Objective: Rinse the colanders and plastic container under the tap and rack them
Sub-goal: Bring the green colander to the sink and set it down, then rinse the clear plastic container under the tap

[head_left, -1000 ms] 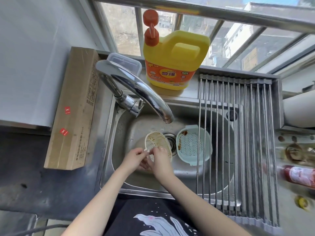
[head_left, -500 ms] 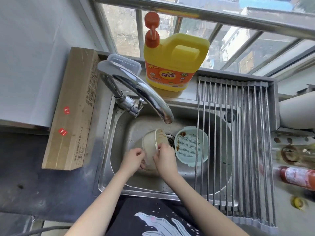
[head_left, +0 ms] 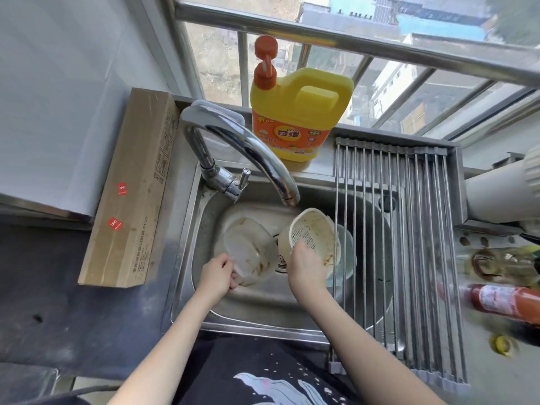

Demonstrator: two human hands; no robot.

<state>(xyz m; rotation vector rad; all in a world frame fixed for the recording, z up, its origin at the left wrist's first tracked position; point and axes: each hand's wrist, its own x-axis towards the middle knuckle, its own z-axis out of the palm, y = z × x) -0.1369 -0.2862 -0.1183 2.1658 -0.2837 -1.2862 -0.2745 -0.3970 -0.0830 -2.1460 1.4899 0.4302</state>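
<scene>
Now the left hand (head_left: pixel 217 276) pinches the plastic container (head_left: pixel 248 252), the right hand (head_left: pixel 306 267) grips the colander (head_left: pixel 311 238); tilt it under the tap (head_left: pixel 289 197).

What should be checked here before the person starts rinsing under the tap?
1. Left hand grips the plastic container: ok.
2. Right hand grips the cream colander: ok.
3. Colander sits near the tap spout: ok.
4. Water running: cannot tell.
5. Rack bars free for drying: ok.
6. Pale blue colander ready to rinse: not ok, mostly covered by the cream one.
</scene>
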